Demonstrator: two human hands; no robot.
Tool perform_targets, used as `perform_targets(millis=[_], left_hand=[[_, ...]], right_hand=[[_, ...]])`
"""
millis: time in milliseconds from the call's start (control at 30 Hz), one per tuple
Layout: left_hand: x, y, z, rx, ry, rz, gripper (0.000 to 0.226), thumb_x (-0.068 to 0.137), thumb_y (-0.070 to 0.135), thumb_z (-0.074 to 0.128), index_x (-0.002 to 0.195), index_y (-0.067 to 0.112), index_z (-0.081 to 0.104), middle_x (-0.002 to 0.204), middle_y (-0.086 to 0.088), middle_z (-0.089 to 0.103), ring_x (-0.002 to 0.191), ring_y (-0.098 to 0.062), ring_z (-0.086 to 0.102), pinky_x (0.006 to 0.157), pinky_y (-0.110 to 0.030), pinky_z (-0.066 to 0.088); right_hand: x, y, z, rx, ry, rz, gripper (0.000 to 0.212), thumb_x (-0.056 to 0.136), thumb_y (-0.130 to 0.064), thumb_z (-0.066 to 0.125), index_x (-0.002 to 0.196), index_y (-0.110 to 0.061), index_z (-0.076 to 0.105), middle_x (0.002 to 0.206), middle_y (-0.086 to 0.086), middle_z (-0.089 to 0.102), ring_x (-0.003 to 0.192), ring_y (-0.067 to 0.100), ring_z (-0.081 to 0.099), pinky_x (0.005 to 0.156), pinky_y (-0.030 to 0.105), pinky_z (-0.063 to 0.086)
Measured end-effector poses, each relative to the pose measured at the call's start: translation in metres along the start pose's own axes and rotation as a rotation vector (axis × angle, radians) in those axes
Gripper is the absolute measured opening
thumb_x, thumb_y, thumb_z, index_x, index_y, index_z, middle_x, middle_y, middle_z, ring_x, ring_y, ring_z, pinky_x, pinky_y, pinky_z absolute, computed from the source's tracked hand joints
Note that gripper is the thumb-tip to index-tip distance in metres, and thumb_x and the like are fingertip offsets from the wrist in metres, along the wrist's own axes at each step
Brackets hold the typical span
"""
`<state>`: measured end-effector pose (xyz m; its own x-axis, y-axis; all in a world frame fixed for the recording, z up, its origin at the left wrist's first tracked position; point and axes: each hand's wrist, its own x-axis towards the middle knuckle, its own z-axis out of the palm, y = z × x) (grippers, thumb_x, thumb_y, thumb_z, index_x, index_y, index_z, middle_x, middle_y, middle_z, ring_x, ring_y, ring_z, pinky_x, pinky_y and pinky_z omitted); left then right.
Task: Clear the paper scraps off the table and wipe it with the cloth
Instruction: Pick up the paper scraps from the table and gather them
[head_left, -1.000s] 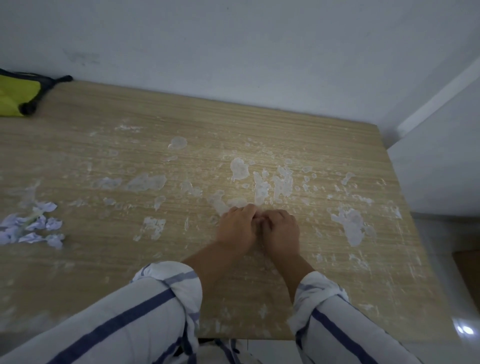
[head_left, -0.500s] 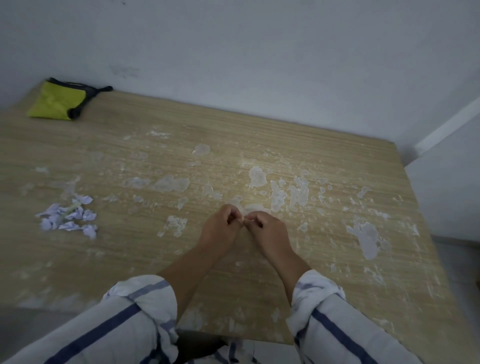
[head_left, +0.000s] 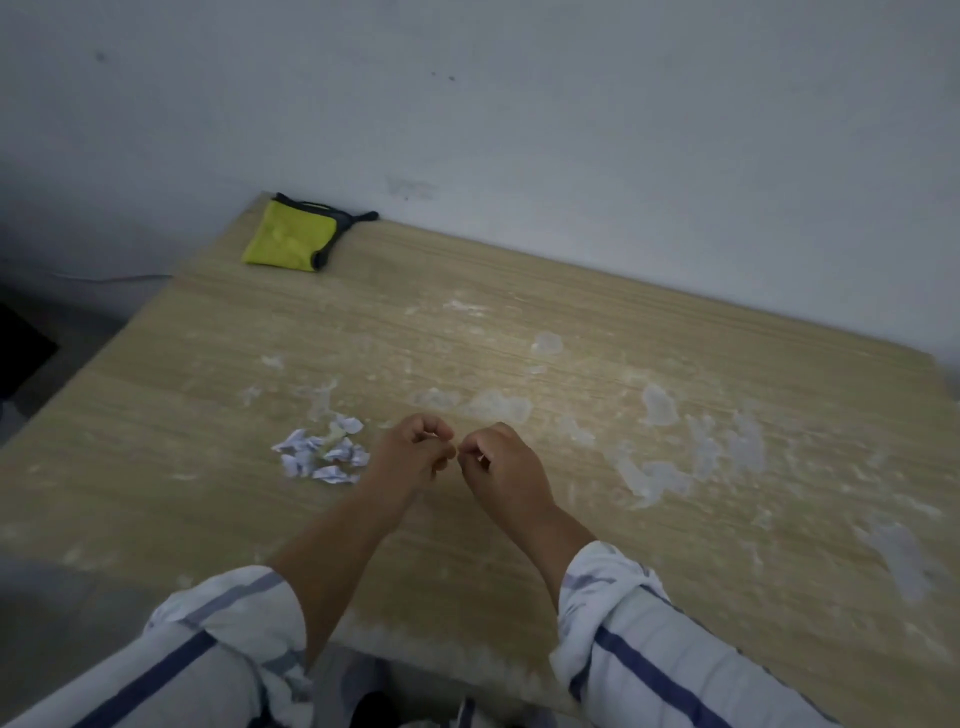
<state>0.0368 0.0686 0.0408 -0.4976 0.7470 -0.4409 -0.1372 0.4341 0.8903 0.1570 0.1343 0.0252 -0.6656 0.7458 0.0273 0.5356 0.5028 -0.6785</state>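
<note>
A pile of small white and bluish paper scraps (head_left: 323, 455) lies on the wooden table (head_left: 208, 415), left of centre. My left hand (head_left: 415, 451) hovers just right of the pile with its fingers curled, and no scrap shows in it. My right hand (head_left: 501, 465) is close beside it, fingers curled, and a tiny white paper scrap (head_left: 482, 458) shows pinched at its fingertips. The folded yellow cloth (head_left: 291, 240) with dark edging lies at the far left corner, by the wall.
Whitish smears and stuck residue (head_left: 660, 405) cover the middle and right of the table. A grey wall (head_left: 571, 130) runs along the far edge. The floor drops off past the table's left edge (head_left: 104, 348).
Both hands have lifted off the table and moved left towards the scrap pile, and their fingertips have parted slightly. The view has swung left, bringing the yellow cloth fully in.
</note>
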Motion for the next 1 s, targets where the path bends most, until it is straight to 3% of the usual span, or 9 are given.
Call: perform_targets(millis=[133,200,300,467,700,800,933,1000], left_hand=[[0.009,0.0,-0.066,-0.001,-0.044,-0.062,0.024,0.084,-0.009,0.048,0.072,0.01,0.059,0.068,-0.01,0.059,0.062,-0.017,0.049,0.058,-0.027,0.04],[0.011,0.001,-0.091,0.03,-0.061,-0.084,0.015,0.08,0.004,0.055,0.068,0.011,0.061,0.067,-0.013,0.059,0.059,-0.019,0.048,0.059,-0.028,0.041],[0.015,0.001,-0.116,0.324,-0.077,0.01,0.02,0.073,0.029,0.061,0.064,0.011,0.064,0.064,-0.011,0.063,0.058,-0.019,0.054,0.061,-0.032,0.043],[0.02,-0.005,-0.123,0.639,0.009,0.073,0.007,0.079,0.018,0.064,0.077,0.018,0.056,0.077,0.003,0.058,0.079,-0.019,0.057,0.06,-0.027,0.038],[0.023,-0.008,-0.118,0.812,0.002,0.157,0.006,0.086,0.019,0.054,0.086,0.015,0.05,0.084,-0.004,0.059,0.076,-0.021,0.051,0.065,-0.028,0.037],[0.026,-0.007,-0.119,0.858,0.036,0.168,0.008,0.088,0.018,0.051,0.093,0.013,0.052,0.089,-0.007,0.063,0.076,-0.022,0.053,0.065,-0.031,0.04],[0.027,-0.004,-0.122,0.969,0.029,0.179,0.014,0.089,0.018,0.052,0.1,0.01,0.052,0.094,-0.008,0.063,0.085,-0.026,0.06,0.071,-0.036,0.048],[0.03,-0.005,-0.122,1.03,0.018,0.202,0.013,0.09,0.017,0.05,0.1,0.009,0.051,0.096,-0.009,0.063,0.088,-0.027,0.059,0.069,-0.035,0.045]], right_hand=[[0.021,-0.042,0.036,-0.011,-0.003,-0.048,0.007,0.084,-0.01,0.055,0.085,-0.01,0.062,0.086,0.004,0.053,0.078,0.021,0.053,0.063,0.027,0.036],[0.028,-0.056,0.051,-0.053,-0.027,-0.088,0.007,0.082,-0.007,0.054,0.082,-0.008,0.061,0.084,0.006,0.054,0.077,0.024,0.052,0.062,0.029,0.037],[0.035,-0.07,0.069,-0.114,-0.073,-0.119,0.012,0.079,-0.006,0.051,0.079,-0.009,0.062,0.081,0.012,0.056,0.076,0.028,0.052,0.061,0.036,0.041],[0.04,-0.074,0.087,-0.225,-0.134,-0.153,0.024,0.077,-0.017,0.042,0.075,-0.012,0.065,0.076,0.013,0.057,0.068,0.033,0.053,0.055,0.035,0.04],[0.043,-0.082,0.09,-0.334,-0.175,-0.089,0.019,0.073,-0.017,0.05,0.073,-0.018,0.069,0.079,0.01,0.06,0.073,0.034,0.056,0.064,0.032,0.033],[0.045,-0.085,0.091,-0.363,-0.132,-0.084,0.018,0.079,-0.016,0.052,0.081,-0.017,0.07,0.082,0.01,0.059,0.078,0.034,0.057,0.067,0.034,0.031],[0.048,-0.089,0.094,-0.412,-0.171,-0.079,0.018,0.087,-0.021,0.054,0.097,-0.019,0.069,0.095,0.009,0.059,0.094,0.033,0.054,0.084,0.041,0.035],[0.048,-0.089,0.096,-0.43,-0.18,-0.077,0.02,0.088,-0.023,0.054,0.1,-0.02,0.07,0.098,0.01,0.059,0.097,0.034,0.053,0.087,0.042,0.035]])
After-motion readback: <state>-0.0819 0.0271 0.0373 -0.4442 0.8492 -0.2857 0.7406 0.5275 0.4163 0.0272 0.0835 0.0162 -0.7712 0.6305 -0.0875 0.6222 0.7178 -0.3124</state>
